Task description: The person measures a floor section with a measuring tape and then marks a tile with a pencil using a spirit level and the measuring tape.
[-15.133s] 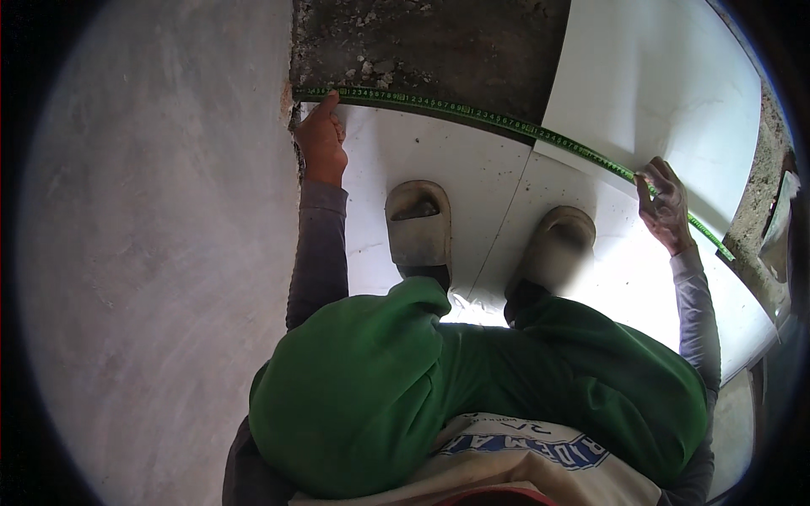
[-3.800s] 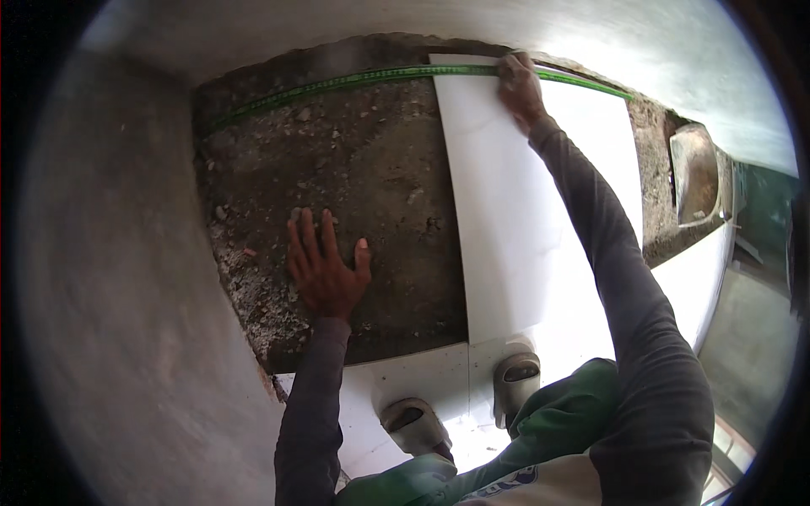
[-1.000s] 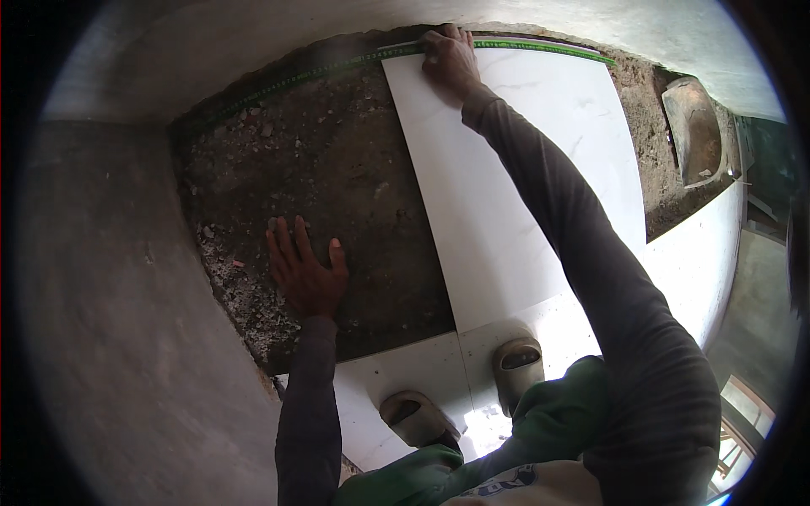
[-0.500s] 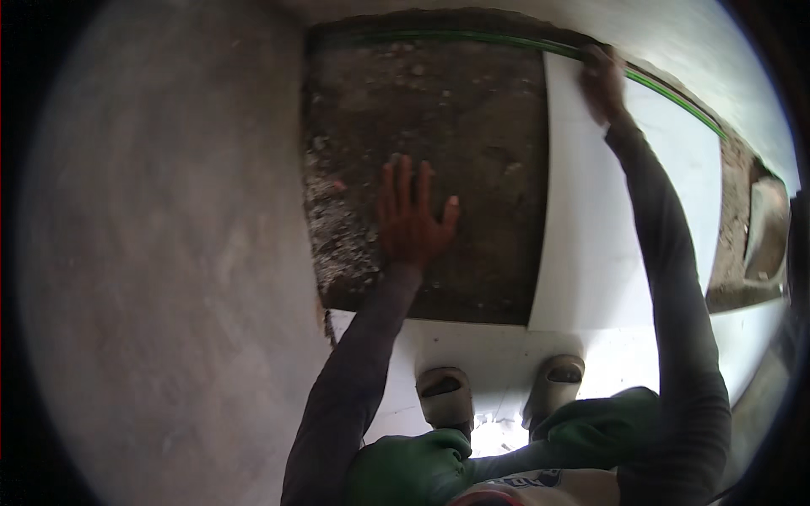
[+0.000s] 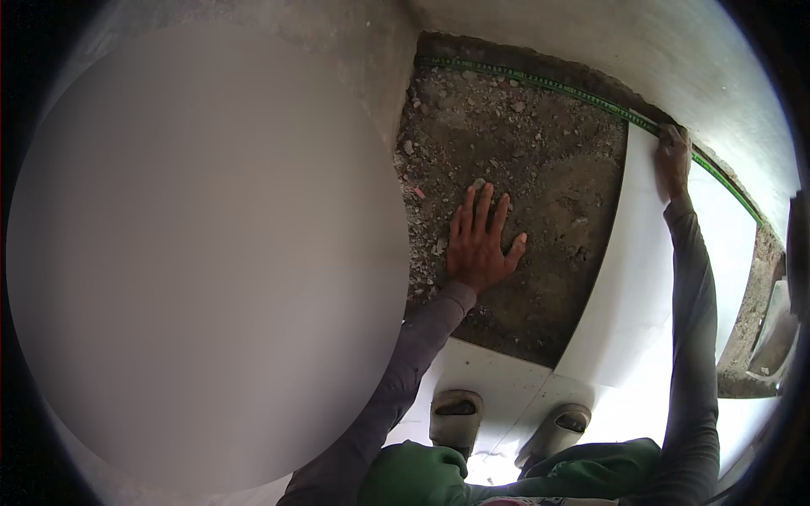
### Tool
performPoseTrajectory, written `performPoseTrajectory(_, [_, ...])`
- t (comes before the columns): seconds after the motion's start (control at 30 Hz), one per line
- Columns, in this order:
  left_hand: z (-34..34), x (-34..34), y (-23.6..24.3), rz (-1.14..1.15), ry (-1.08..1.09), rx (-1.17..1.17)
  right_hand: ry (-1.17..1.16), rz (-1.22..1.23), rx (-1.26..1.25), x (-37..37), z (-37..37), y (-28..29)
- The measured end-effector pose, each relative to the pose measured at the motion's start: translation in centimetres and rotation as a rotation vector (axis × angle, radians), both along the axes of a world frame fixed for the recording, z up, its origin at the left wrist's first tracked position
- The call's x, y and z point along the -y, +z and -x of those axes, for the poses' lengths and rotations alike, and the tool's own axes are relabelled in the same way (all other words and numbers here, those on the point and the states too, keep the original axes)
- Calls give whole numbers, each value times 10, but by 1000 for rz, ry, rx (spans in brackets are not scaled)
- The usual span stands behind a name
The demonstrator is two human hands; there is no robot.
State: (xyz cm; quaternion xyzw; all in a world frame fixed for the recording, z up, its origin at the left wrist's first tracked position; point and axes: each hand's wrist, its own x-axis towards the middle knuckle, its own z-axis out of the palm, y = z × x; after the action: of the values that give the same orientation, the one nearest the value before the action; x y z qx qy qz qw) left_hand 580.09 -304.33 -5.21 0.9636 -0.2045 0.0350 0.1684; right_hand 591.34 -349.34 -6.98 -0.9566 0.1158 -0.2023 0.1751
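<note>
A long green tape measure [image 5: 561, 88] with dark markings stretches along the foot of the far wall, over bare rubble ground [image 5: 548, 160] and the back edge of a white tile [image 5: 641, 244]. My right hand [image 5: 673, 160] is at the tile's far edge, its fingers closed on the tape. The tape goes on past it to the right. My left hand [image 5: 481, 244] is open, fingers spread and palm down over the rubble. Whether that palm touches the ground I cannot tell. Nothing shows in it.
White floor tiles [image 5: 485, 371] lie on the near side, with my sandals [image 5: 456, 422] on them. Right of the large tile runs a strip of dirt [image 5: 753, 291] with a pale trough-like piece [image 5: 772, 333]. A grey blurred oval hides most of the left side.
The view has swung left, so the ground and both hands appear farther right and lower. My right hand is still at the tape, my left still spread over the rubble.
</note>
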Motion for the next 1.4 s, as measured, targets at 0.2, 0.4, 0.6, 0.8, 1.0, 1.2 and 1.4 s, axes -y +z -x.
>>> performPoseTrajectory(0.2, [4, 17, -4, -44, 38, -56, -5, -24, 29, 12, 7, -28])
performPoseTrajectory(0.4, [7, 32, -3, -109, 9, -11, -166, 152, -17, 44, 65, 14])
performPoseTrajectory(0.6, [3, 34, 9, -145, -20, -35, -248, 252, 8, 83, 146, 112])
performPoseTrajectory(0.8, [10, 3, 95, -361, -179, -298, -279, 311, -238, 79, 321, 239])
performPoseTrajectory(1.0, [189, -126, 181, -211, -464, -1164, -406, 212, -635, 8, 587, 370])
performPoseTrajectory(1.2, [283, -210, 358, -150, -776, -1462, -871, -384, -1175, -162, 773, 624])
performPoseTrajectory(1.4, [358, -173, 597, 95, 19, -1697, -1420, -631, -1239, -345, 894, 824])
